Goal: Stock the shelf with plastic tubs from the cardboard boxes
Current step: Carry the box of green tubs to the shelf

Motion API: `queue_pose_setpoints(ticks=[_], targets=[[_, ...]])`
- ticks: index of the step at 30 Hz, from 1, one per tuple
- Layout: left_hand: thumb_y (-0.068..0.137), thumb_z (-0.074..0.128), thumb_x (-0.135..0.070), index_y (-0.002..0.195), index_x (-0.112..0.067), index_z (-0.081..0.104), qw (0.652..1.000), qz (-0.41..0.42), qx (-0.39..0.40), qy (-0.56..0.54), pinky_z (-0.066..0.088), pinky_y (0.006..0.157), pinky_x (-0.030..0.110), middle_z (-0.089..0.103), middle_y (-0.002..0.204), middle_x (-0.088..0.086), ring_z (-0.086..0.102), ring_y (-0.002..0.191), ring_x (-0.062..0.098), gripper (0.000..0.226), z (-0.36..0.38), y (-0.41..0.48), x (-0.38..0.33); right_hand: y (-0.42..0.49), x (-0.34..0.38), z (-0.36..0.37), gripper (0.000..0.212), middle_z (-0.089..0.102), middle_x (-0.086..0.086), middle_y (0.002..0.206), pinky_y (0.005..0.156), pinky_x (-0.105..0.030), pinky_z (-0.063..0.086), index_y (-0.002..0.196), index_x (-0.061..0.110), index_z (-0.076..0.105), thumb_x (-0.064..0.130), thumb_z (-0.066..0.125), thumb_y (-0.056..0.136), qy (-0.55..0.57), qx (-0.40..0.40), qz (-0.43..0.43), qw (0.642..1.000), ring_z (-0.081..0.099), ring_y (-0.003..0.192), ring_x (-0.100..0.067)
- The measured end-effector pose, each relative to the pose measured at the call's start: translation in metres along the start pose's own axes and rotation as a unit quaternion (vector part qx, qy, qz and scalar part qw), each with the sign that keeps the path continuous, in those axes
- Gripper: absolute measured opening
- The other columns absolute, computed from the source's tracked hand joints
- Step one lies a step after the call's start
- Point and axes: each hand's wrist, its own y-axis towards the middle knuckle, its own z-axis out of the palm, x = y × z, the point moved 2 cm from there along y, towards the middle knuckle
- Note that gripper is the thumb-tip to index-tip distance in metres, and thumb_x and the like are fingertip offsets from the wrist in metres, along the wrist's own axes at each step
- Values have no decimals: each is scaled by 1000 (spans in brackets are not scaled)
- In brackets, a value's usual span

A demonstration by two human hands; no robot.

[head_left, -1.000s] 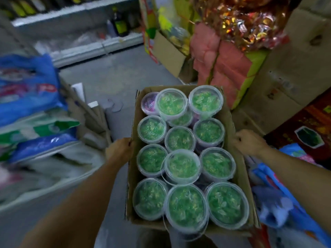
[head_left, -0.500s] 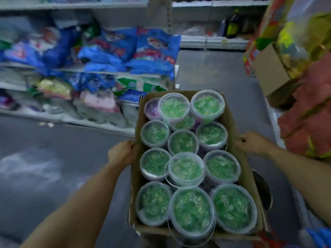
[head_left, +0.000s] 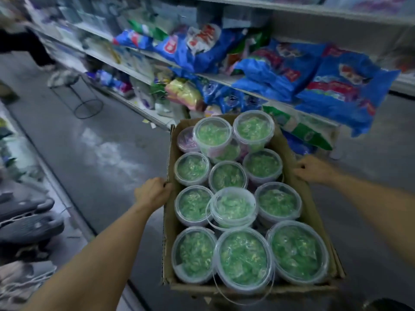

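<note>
both hands (head_left: pixel 231 182) grip the cardboard box (head_left: pixel 311 205) sides, arms outstretched

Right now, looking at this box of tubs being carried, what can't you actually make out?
- Head view: the purple tub at the box's far corner is mostly covered by a green tub stacked above it.
- The fingertips of both hands, left and right, are hidden by the cardboard box.
- Print on the blue bags is too blurred to read.
- The shelf top is cut off.
</note>
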Motion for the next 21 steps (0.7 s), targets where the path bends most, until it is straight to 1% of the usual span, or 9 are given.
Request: queue_pose_setpoints(ticks=[3,6,8,11,14,16,18,21], targets=[[86,41,-33,76,-12,60,999,-38,2,-9,44,64,28,64,80,2,61,76,24,30,-22,43,48,63,63,-4,43,35,-4,46,48,-33,25,48,16,34,20,55,86,-12,13,-20,1000,30,43,-17],[87,42,-31,76,-10,58,998,-65,-17,-18,36,59,26,62,77,3,58,73,23,28,-50,85,90,121,132,-11,42,31,-5,49,49,-31,22,51,15,33,19,54,88,-10,20,-49,999,26,45,-18],[87,42,-30,77,-10,59,995,-88,-40,-25,37,60,28,62,77,3,58,74,25,28,-69,112,117,159,175,-16,44,34,-4,47,49,-31,26,49,17,32,20,53,88,-12,14,-68,998,30,44,-19],[86,42,-31,76,-10,59,989,-122,-68,-41,38,62,28,63,76,3,59,77,26,29,-90,156,158,222,236,-25,44,39,-4,43,48,-32,32,44,15,35,26,54,81,-16,7,-91,996,38,42,-20],[86,42,-32,73,-12,58,982,-151,-91,-64,37,62,28,63,76,2,59,78,26,28,-108,202,197,286,299,-33,42,33,-2,45,49,-34,29,46,17,30,23,52,81,-33,5,-147,989,34,45,-19],[86,43,-32,71,-12,58,977,-172,-104,-74,38,62,28,63,76,3,58,78,27,28,-121,234,221,328,341,-38,40,36,-2,46,49,-32,31,47,16,33,23,52,82,-47,11,-162,986,37,46,-19],[87,44,-31,72,-11,59,971,-199,-107,-81,35,60,27,61,74,2,57,76,25,29,-136,264,244,374,384,-43,40,41,-2,47,48,-30,33,48,16,37,21,53,84,-56,15,-176,983,41,47,-18],[88,43,-31,71,-10,56,962,-227,-122,-83,35,59,27,60,72,1,56,73,24,30,-155,312,280,441,451,-49,39,42,1,52,43,-22,30,49,15,40,16,54,86,-47,37,-207,976,40,48,-13]])
